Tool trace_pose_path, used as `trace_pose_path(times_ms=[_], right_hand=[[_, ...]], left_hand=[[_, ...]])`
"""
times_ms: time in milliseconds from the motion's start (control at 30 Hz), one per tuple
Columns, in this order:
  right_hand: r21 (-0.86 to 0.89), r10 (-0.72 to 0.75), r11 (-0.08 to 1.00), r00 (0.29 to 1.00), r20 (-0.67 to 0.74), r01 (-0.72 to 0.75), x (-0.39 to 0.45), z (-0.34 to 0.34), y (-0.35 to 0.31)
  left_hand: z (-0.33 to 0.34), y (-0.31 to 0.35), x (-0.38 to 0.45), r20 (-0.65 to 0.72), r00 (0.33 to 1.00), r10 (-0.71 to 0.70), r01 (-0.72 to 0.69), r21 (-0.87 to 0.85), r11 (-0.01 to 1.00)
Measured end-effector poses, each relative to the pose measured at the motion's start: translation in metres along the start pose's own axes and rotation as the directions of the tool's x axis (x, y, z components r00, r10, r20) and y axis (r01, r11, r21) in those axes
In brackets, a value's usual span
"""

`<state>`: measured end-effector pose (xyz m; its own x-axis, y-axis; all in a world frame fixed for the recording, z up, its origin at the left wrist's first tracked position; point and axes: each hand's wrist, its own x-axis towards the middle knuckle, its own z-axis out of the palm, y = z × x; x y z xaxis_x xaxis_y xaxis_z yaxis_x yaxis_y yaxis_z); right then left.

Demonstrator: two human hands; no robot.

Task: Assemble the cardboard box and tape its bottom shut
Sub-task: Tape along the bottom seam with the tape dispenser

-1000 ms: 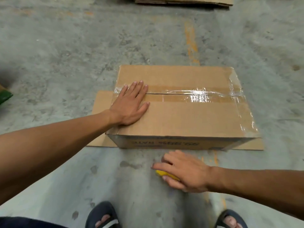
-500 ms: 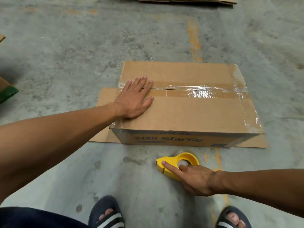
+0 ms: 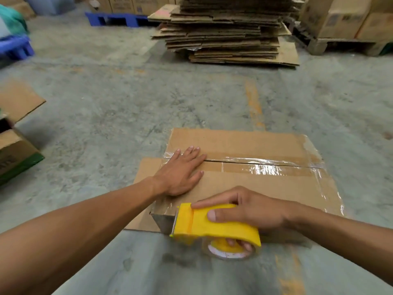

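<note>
A brown cardboard box lies bottom-up on the concrete floor, its centre seam covered by shiny clear tape. My left hand rests flat, fingers spread, on the box's left end over the seam. My right hand grips a yellow tape dispenser with a clear tape roll, held in the air at the box's near left corner. Its blade end points left, close to that corner. Tape also shines along the box's right edge.
A flat cardboard sheet lies under the box. A tall stack of flattened cartons stands ahead. An open carton sits at the left; blue pallets and stacked boxes on a wooden pallet line the back.
My right hand picked the yellow dispenser up off the floor and raised it to the box's near left corner. The view tilted up, showing the room. My left hand stayed on the box.
</note>
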<state>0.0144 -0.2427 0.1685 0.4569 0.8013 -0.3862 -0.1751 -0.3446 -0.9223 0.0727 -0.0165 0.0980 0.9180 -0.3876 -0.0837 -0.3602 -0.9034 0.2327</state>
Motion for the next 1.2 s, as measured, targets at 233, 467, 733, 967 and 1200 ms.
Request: trace_pose_path(times_ms=[233,467,733,967,1200], right_hand=[[0.27,-0.099,0.948,0.96,-0.262,0.171,-0.014,-0.087,-0.062],[0.428,-0.141,0.874,0.964,-0.226,0.228,-0.041,-0.13,-0.061],[0.39,-0.127,0.894,0.96,-0.249,0.219,-0.054,-0.14,-0.061],[0.359,-0.124,0.914,0.974,-0.192,0.187,-0.055,-0.148,-0.057],[0.28,-0.072,0.953,0.984,-0.164,0.116,-0.052,-0.148,-0.058]], left_hand=[[-0.052,0.014,0.009,-0.128,0.983,-0.132,0.049,-0.508,0.86],[-0.123,0.072,0.012,0.299,0.942,-0.152,0.314,-0.945,0.091],[-0.136,0.109,0.01,0.467,0.884,0.002,0.461,-0.873,-0.161],[-0.136,0.113,0.012,0.498,0.866,-0.055,0.451,-0.822,-0.346],[-0.127,0.104,0.015,0.53,0.838,-0.131,0.474,-0.826,-0.305]])
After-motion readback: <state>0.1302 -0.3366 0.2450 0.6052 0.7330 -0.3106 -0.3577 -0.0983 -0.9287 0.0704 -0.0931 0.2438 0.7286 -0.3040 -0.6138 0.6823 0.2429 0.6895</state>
